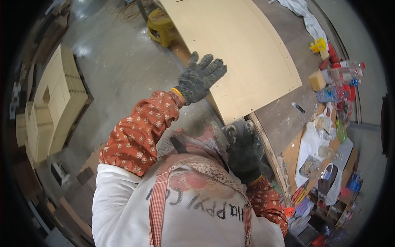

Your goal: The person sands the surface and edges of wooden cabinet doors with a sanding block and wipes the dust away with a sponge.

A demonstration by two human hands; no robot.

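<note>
Left hand nearer, fingers spread over the board edge | board right of and beyond those fingertips, long axis running away | right hand by near corner, pinch: can't tell

Left glove: dark grey knit, pale-smudged, yellow edge at the wrist. Right glove: similar, blackish, smudged fingertips. Sleeve covers: rust-red, small cream flowers, gathered wrist. Top: white, dark lettering, pink print across chest. Straps: red-and-white check. Apron: pinkish, part speckled.
</note>
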